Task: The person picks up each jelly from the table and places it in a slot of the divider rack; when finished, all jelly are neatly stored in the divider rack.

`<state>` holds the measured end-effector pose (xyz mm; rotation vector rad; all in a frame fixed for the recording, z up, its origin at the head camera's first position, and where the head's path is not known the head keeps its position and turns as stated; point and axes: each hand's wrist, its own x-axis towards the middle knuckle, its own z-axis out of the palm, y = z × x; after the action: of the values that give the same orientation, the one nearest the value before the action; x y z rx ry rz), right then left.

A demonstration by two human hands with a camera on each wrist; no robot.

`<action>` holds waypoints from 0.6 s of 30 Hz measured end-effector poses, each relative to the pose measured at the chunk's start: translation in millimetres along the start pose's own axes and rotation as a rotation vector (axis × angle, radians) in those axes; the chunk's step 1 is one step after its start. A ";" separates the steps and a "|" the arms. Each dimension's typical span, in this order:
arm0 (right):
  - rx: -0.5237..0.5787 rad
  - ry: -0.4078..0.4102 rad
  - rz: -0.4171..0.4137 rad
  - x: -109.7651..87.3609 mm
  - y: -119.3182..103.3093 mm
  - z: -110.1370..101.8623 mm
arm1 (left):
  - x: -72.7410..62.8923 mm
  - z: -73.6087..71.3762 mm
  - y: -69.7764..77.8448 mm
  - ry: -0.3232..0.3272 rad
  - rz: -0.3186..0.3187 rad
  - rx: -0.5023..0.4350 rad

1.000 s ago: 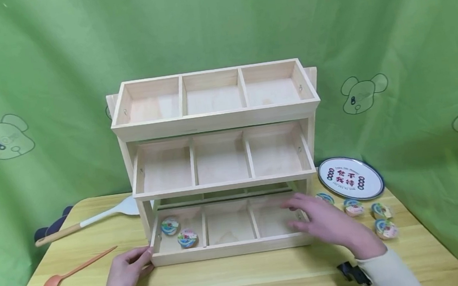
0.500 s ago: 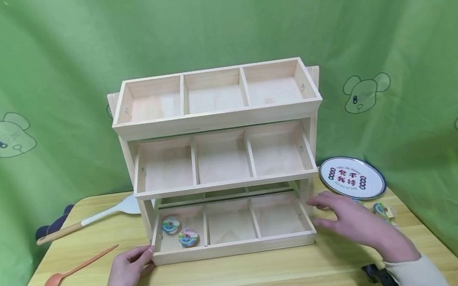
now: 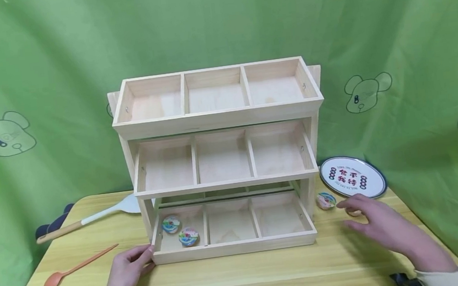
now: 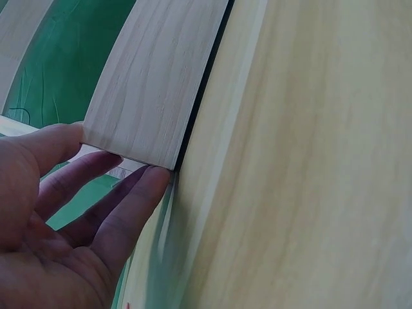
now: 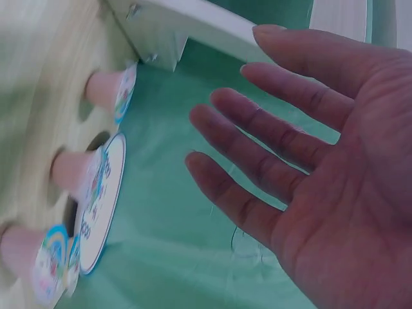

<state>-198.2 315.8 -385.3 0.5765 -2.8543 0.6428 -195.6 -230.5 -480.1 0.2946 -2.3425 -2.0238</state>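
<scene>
A three-tier wooden rack point(image 3: 220, 119) stands on the table. Its bottom tray point(image 3: 233, 248) has one jelly cup point(image 3: 171, 224) and a second jelly cup point(image 3: 188, 236) in the left compartment. My left hand point(image 3: 127, 270) touches the left end of that tray with its fingertips; the left wrist view shows the fingers extended against the wood. To the right of the rack, my right hand point(image 3: 384, 224) hovers near a jelly cup point(image 3: 326, 201), partly covering another cup point(image 3: 354, 212). Its fingers are spread and hold nothing. Several jelly cups point(image 5: 71, 174) appear in the right wrist view.
An oval plate point(image 3: 355, 169) with red lettering lies at the back right. Left of the rack are a white spatula point(image 3: 102, 216) with a wooden handle and an orange spoon point(image 3: 53, 282). A green curtain point(image 3: 216, 23) hangs behind the table.
My right hand has moved right, from over the bottom tray's right compartment to above the jelly cups beside the rack. The left hand stays at the tray's left end.
</scene>
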 end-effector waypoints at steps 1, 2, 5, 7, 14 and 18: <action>-0.011 0.002 0.002 -1.9 3.7 0.1 | 0.2 -0.3 -0.4 -0.001 -0.001 -0.001; -0.020 0.012 0.000 -4.2 7.2 0.5 | -0.2 -0.3 -0.2 -0.002 0.000 0.001; -0.044 0.021 0.028 -10.5 16.2 -0.5 | 0.1 -0.1 0.4 -0.001 0.006 0.004; -0.059 0.026 0.054 -14.5 21.7 -1.7 | -0.1 0.1 1.1 -0.002 0.010 0.005; -0.140 0.036 0.132 -27.8 43.7 -1.5 | -0.6 0.9 2.1 0.007 0.007 -0.002; -0.155 0.075 0.112 -34.9 58.4 2.4 | -0.5 1.1 2.7 0.009 0.001 -0.006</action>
<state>-189.9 375.0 -417.8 0.3629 -2.8480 0.4433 -195.7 -229.0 -477.6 0.3019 -2.3311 -2.0246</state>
